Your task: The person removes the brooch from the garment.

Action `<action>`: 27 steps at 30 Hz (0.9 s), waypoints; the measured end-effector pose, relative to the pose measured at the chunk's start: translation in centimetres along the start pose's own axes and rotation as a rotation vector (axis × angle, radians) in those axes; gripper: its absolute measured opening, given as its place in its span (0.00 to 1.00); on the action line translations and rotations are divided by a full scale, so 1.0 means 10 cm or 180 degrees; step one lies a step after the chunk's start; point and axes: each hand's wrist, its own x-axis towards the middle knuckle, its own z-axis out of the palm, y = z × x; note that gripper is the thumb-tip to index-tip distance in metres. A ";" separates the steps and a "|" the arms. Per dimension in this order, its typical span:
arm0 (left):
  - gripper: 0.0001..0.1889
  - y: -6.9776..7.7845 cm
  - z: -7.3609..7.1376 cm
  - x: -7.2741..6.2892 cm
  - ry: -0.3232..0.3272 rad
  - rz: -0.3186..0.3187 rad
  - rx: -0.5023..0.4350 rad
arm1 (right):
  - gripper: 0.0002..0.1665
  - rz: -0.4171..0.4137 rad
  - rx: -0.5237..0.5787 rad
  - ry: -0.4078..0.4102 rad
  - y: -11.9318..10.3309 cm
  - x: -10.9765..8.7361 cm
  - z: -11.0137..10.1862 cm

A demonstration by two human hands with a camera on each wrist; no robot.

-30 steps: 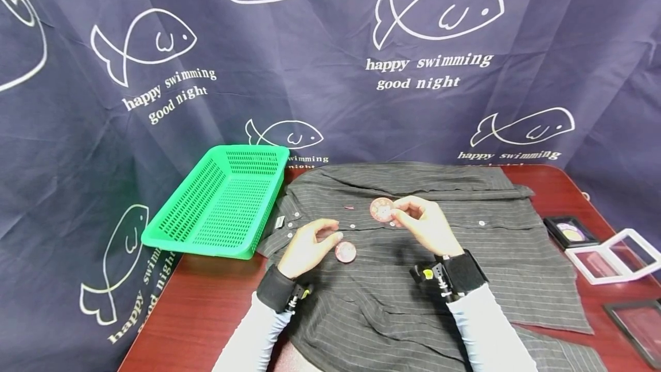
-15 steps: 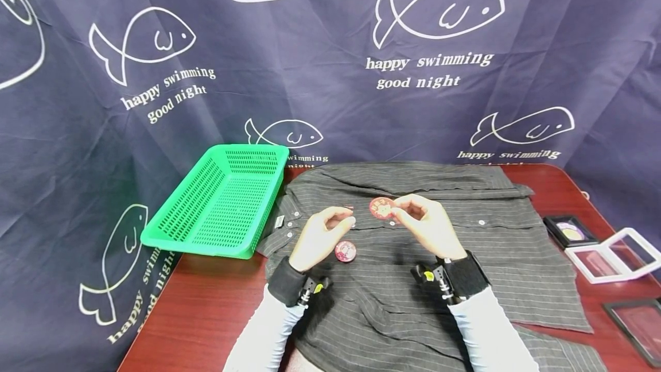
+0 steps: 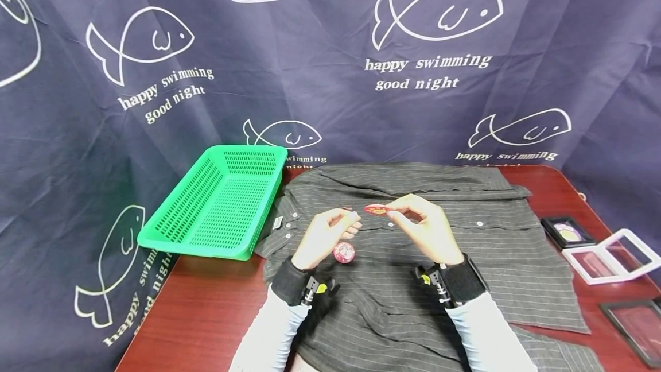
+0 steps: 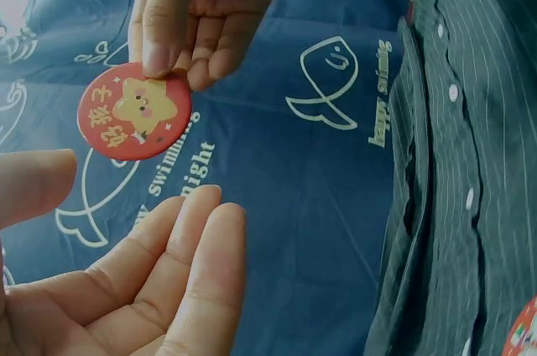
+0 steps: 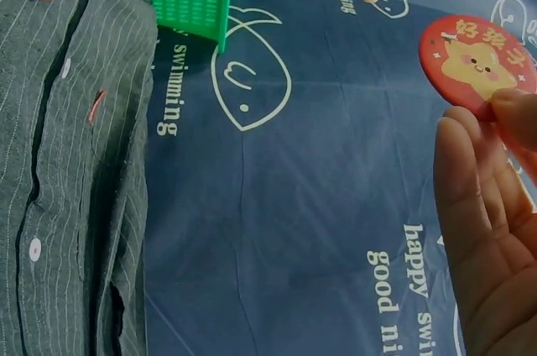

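My right hand (image 3: pixel 427 225) pinches a round red badge (image 4: pixel 135 111) by its edge, between thumb and fingers. A yellow star face and yellow characters are printed on the badge, which shows nearly edge-on in the head view. Just left of it is my left hand (image 3: pixel 326 235), thumb and fingers apart, holding nothing. In the left wrist view its fingertips (image 4: pixel 205 205) reach close below the badge. A second round badge (image 3: pixel 343 252) lies on the dark pinstriped shirt (image 3: pixel 413 297), below the left hand. The shirt is spread over the table, with white buttons along its placket.
A green plastic basket (image 3: pixel 222 211) stands at the table's left. On the right are a black case with a round insert (image 3: pixel 568 231), an opened white frame (image 3: pixel 609 257) and a dark frame (image 3: pixel 632 326). A fish-print curtain (image 3: pixel 330 73) hangs behind the red-brown table (image 3: pixel 206 309).
My left hand has moved right and slightly up, closer to the held badge. The right hand has stayed near its place but tilted the badge, from face-on to nearly edge-on in the head view.
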 end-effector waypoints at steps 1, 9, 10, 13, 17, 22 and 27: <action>0.17 0.00 0.00 0.00 -0.0036 -0.0012 -0.0054 | 0.08 -0.0079 -0.0004 -0.0008 0.00 0.00 0.00; 0.20 0.02 0.02 -0.02 -0.0116 -0.0144 -0.0458 | 0.14 -0.0593 -0.0193 0.0030 -0.04 0.00 0.03; 0.20 0.02 0.02 -0.02 -0.0098 -0.0169 -0.0507 | 0.15 -0.0648 -0.0239 0.0058 -0.03 0.00 0.04; 0.20 0.01 0.01 -0.02 -0.0044 -0.0194 -0.0611 | 0.16 -0.0759 -0.0289 0.0068 -0.03 0.00 0.05; 0.19 0.01 0.02 -0.02 -0.0010 -0.0217 -0.0706 | 0.17 -0.0925 -0.0367 0.0051 -0.02 0.00 0.08; 0.16 -0.01 0.02 -0.02 -0.0018 -0.0260 -0.0694 | 0.17 -0.1098 -0.0487 0.0089 -0.03 0.01 0.11; 0.15 -0.02 0.03 -0.02 0.0003 -0.0242 -0.0691 | 0.17 -0.1122 -0.0510 0.0059 -0.03 0.02 0.11</action>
